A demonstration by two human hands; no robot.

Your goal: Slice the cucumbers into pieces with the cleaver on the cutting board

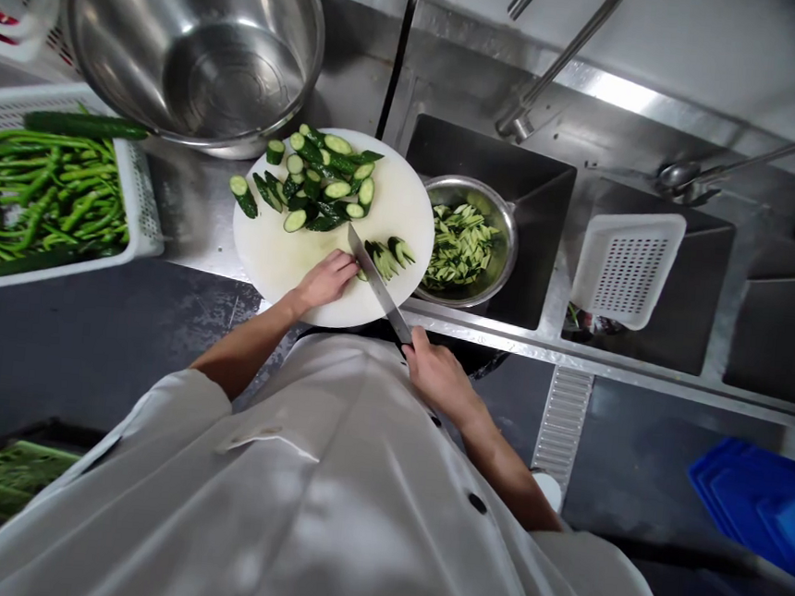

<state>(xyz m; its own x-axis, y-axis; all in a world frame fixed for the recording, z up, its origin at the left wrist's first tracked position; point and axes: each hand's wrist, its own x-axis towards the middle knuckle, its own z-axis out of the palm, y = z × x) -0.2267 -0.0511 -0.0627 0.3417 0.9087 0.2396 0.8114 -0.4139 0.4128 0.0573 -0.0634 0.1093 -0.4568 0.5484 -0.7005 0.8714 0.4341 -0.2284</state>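
My right hand point(438, 372) grips the handle of a long kitchen knife point(382, 289), its blade angled over the white round cutting board point(262, 258). Close to the blade, my left hand point(327, 283) has its fingers bent onto a piece of cucumber point(361, 275), mostly hidden under the fingertips. To the right of the blade lie thin cucumber slices point(388, 258). A pile of cucumber chunks point(317, 180) covers the board's far side. Right beside the board, a steel bowl point(505, 256) holds many cut cucumber pieces point(461, 248).
A large steel basin point(203, 49) stands behind the board. At left, a white basket point(142, 211) holds green peppers point(37, 192) and a whole cucumber point(85, 125). Sinks with faucets point(521, 119) run along the right, one with a white perforated basket point(629, 267). Blue plastic items point(762, 501) lie lower right.
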